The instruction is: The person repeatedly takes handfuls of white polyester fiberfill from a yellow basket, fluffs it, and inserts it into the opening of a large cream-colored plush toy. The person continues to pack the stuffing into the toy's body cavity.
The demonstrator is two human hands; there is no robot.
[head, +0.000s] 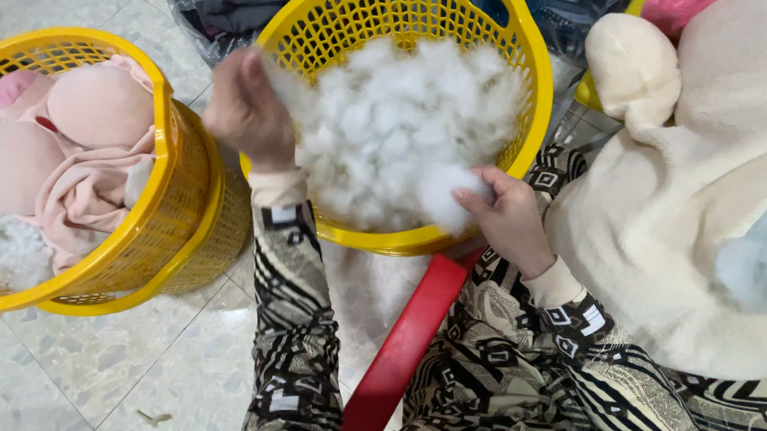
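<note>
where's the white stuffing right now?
Head view, top centre: the white stuffing is piled in the yellow basket, between the left hand and the right hand, which pinches its lower edge.

Even, soft indoor light is falling from above; shadows are staying faint. The left hand is smearing with motion blur. White stuffing is nearly blowing out. Frame edges are bending slightly.

Stuffing in the middle basket; second basket left of it (plush parts inside), big plush right
</note>
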